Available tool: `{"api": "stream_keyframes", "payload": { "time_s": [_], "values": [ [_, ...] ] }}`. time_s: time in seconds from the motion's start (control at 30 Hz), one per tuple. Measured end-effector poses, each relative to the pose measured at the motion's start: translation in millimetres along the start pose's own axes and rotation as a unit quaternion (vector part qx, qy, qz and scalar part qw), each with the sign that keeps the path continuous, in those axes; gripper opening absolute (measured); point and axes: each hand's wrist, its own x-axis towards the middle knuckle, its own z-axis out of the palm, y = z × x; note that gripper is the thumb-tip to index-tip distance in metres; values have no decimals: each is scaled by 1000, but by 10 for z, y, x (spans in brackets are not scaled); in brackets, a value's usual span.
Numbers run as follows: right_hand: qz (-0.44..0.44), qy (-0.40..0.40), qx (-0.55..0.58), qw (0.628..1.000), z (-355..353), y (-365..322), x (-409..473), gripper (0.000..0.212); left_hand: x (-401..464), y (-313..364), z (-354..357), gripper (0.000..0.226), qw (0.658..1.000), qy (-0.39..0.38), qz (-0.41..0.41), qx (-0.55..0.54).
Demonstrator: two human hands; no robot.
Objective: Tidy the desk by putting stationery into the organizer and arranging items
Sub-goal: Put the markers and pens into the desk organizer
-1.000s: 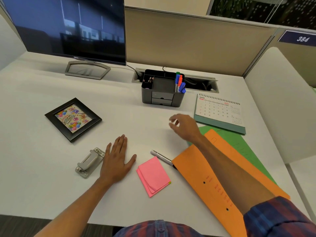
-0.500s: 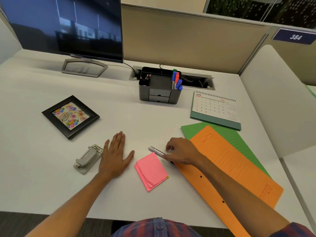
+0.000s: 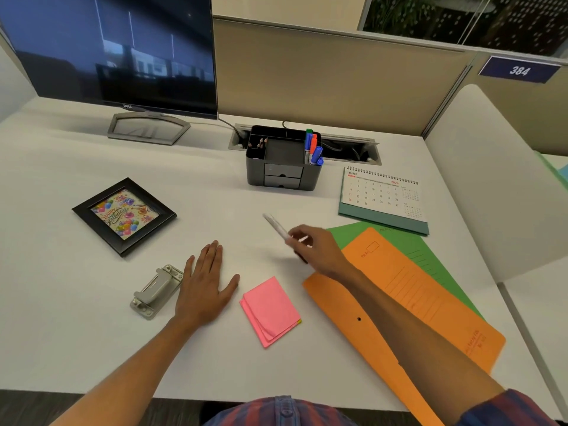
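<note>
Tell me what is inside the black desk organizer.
The organizer holds pencils in its left compartment and coloured markers on its right. The middle tray looks bare. Its two front drawers are closed, so their contents cannot be seen.

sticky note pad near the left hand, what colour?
Pink, with a thin yellow edge at one corner; the sticky note pad shows clearly in the head view.

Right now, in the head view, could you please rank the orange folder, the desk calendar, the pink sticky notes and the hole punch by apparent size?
1. orange folder
2. desk calendar
3. pink sticky notes
4. hole punch

Notes and punch look close; unsure.
</note>
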Motion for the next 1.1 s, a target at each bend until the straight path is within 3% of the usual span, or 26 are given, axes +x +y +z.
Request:
{"api": "stream_keyframes", "payload": {
  "time_s": [0.3, 0.43, 0.57, 0.67, 0.77, 0.9, 1.1],
  "values": [
    [-30, 194, -7, 981, -496, -195, 581, 21, 1, -7, 11, 79, 1000, -3, -1, -1],
    [-39, 293, 40, 954, -743, -293, 770, 17, 3, -10, 11, 79, 1000, -3, 0, -3],
    [-88, 358, 73, 927, -948, -413, 951, 26, 7, -17, 9, 79, 1000, -4, 0, 1],
    [-145, 351, -2, 925, -1022, -472, 1073, 33, 11, -10, 8, 79, 1000, -5, 0, 2],
    [-168, 337, -88, 922, -1035, -491, 1215, 26, 7, 1, 2, 79, 1000, -2, 1, 2],
    [-150, 308, -151, 927, -984, -456, 1394, 21, 9, 5, -1, 78, 1000, -2, 0, 1],
    [-70, 271, -215, 936, -861, -359, 1542, 34, 8, -4, 6, 78, 1000, 2, 2, -5]
  ]
}}
